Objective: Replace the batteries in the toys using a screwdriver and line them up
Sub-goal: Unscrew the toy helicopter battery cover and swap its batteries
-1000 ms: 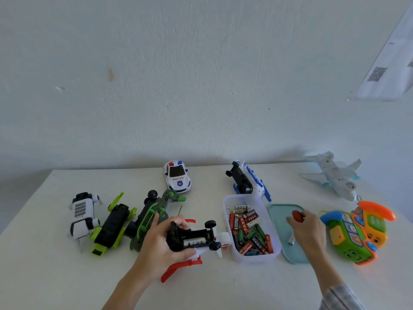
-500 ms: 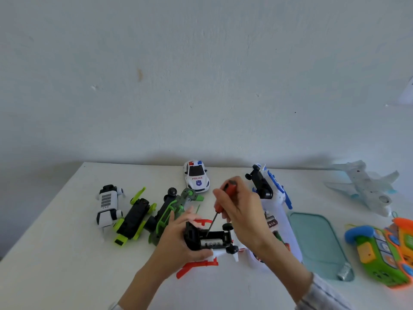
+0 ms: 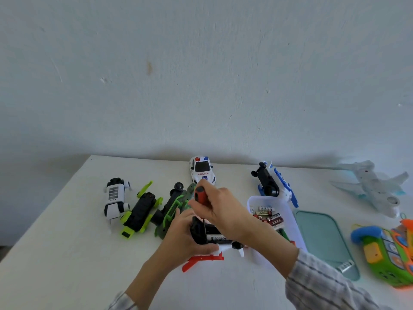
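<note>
Red and black, the screwdriver stands nearly upright in our right hand, whose fingers curl round its handle while the thin shaft runs down to the open underside of the toy plane. That plane lies belly-up on the white table, red wing and white tail fin sticking out toward us, and our left hand grips it from the left side, thumb along its near edge. Batteries show in its uncovered compartment, just below the screwdriver tip. Our right wrist crosses over the clear battery box, which sits just to the right of the plane, its teal lid lying beside it. Behind our hands, the green toy, the black and lime toy and the white robot dog lie in a loose row; the police car stands farther back.
</note>
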`<state>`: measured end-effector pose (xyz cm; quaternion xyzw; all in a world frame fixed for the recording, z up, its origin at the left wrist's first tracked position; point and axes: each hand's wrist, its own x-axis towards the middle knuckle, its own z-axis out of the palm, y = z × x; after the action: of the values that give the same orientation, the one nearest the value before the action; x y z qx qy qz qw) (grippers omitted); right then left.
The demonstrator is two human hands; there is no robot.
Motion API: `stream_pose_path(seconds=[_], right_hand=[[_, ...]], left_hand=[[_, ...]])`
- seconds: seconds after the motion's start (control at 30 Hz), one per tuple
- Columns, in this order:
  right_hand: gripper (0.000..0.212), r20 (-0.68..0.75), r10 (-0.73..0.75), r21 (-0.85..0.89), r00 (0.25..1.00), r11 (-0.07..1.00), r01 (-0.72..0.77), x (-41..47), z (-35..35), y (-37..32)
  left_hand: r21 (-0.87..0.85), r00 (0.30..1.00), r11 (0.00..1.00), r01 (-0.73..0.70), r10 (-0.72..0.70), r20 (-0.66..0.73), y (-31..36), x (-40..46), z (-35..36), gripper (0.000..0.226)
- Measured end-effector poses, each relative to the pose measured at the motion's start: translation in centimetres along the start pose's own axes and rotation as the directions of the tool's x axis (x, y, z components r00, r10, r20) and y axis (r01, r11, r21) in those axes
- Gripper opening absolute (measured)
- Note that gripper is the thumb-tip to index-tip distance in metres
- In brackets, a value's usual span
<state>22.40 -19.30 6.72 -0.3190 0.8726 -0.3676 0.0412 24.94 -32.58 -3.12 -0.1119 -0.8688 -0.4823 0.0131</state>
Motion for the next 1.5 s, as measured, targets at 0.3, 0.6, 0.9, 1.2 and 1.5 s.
stream_pose_path(seconds=[0.3, 0.6, 0.9, 1.2, 1.5], right_hand=[[0.019, 0.137, -0.121, -0.072, 0.983, 0.989, 0.132, 0.4, -0.3, -2.3], [0.03, -0.298, 0.078, 0.142, 0.951, 0.989, -0.037, -1.2, -4.0, -0.8], [0.019, -0.06, 0.293, -0.317, 0.954, 0.901, -0.297, -4.1, 0.2, 2.3], [0.015, -0.055, 0.208, -0.413, 0.977, 0.886, -0.212, -3.8, 1.8, 2.8], [0.026, -0.446, 0.346, -0.016, 0.826, 0.919, -0.393, -6.0, -4.5, 5.2]], left_hand=[[0.002, 0.999, 1.0, -0.023, 0.023, -0.034, 1.0, 0.0, 0.0, 0.062], [0.003, 0.999, 0.999, -0.044, 0.044, 0.017, -0.5, 0.3, -0.2, 0.039], [-0.006, 0.998, 0.998, -0.06, 0.06, -0.013, -0.8, 0.4, 0.0, 0.046], [0.033, 0.996, 0.996, -0.081, 0.082, -0.02, -1.1, 0.4, 0.3, 0.049], [-0.062, 0.997, 0.996, -0.065, 0.062, -0.049, -1.4, 0.1, 0.4, 0.048]])
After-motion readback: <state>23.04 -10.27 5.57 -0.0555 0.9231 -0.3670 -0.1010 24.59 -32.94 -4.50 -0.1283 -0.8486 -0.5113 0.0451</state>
